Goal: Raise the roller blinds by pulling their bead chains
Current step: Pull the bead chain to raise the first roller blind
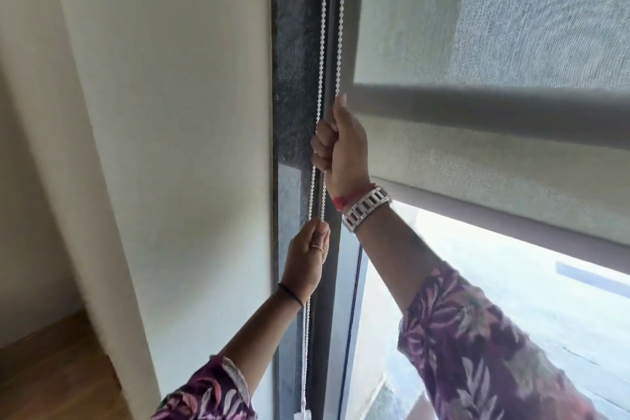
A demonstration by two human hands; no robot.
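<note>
A white bead chain (324,34) hangs in two strands along the dark window frame (295,78). My right hand (341,143), with a metal watch on its wrist, is closed in a fist around the chain at mid height. Lower down, my left hand (308,259) pinches the chain between its fingers. Below it the strands run down to a white end piece (302,414). Two grey roller blinds hang to the right: the nearer blind (477,10) ends in a bar (494,109), and the blind behind it (511,174) ends lower, above the bare glass (511,283).
A cream wall (187,147) stands to the left of the frame, with a pale curtain fold (51,112) further left. Wooden floor (51,368) shows at the bottom left. My floral sleeves fill the lower part of the view.
</note>
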